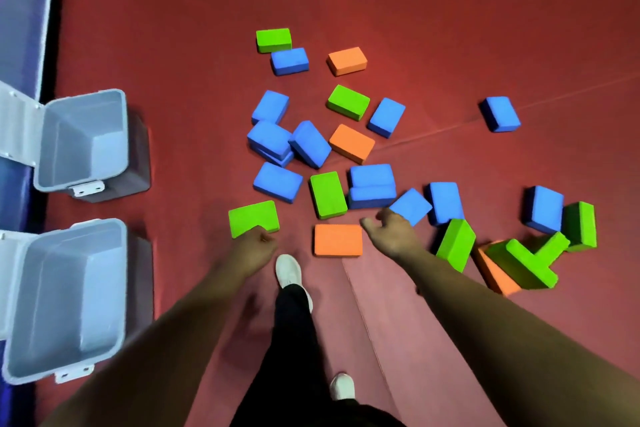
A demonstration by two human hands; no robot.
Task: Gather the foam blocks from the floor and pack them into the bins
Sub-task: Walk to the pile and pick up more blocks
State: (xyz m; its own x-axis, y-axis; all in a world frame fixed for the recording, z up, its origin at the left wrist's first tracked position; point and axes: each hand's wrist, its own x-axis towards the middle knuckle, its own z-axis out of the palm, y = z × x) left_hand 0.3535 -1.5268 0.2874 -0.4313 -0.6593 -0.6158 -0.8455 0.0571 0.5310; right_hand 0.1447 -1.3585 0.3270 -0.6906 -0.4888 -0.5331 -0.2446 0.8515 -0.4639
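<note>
- We see the foam blocks (327,194), blue, green and orange, scattered on the red floor (450,28). Most lie flat; a few at right lean on each other.
- Both bins look empty, so we judge packing is at the very start.
- The near bin (45,305) and far bin (69,146) stand at the left edge, well apart from the scatter. Their lids are swung open outward, which leaves the mouths free for dropping blocks in.
- The left hand (256,246) is on the near edge of a green block (251,217), the block closest to the bins. The fingers look curled round that edge, gripping it, with the block low at the floor.
- The right hand (391,232) is apart and loose, thumb splayed, holding nothing. It is reaching at the near corner of a blue block (412,206); we cannot tell if it touches.
- An orange block (337,239) lies flat between the two hands, just beside the right thumb and untouched.
- We judge the reason for the split reach is one block per hand, nearest ones first, to cut trips to the bins.
- A white shoe (289,270) is planted just behind the hands, and the person is bent low over the floor.
- Our judgement of the step: first pick-up.
- Foam should squeeze, so a one-handed edge grip likely works.
- Risk, as we judge it: the leaning stack at right may topple if bumped.
</note>
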